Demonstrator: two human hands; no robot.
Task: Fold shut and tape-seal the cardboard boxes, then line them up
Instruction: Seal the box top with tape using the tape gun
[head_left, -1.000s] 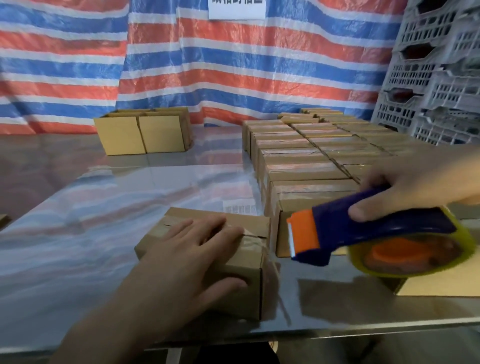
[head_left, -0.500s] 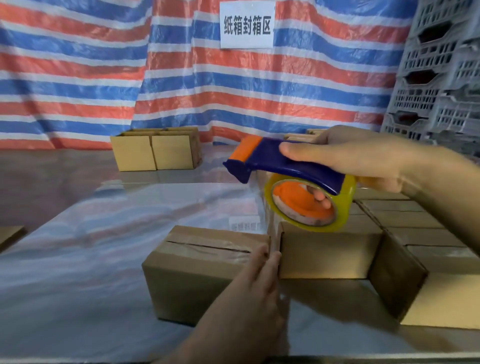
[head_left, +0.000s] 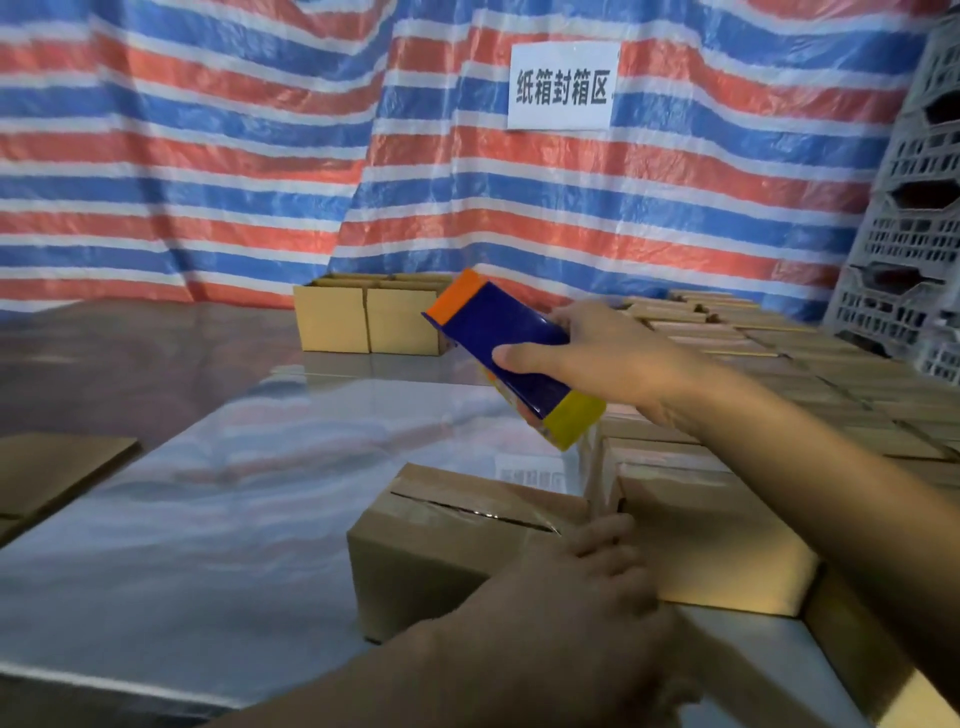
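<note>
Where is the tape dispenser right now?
Head view, centre: the tape dispenser is gripped in the right hand, in the air above the box the left hand touches.

Open glossy table (head_left: 218, 519) left of the taped box (head_left: 447, 540), sealed box rows (head_left: 810, 364) packing the right side, two open boxes (head_left: 369, 317) at back, flat cardboard (head_left: 52, 467) at left edge
</note>
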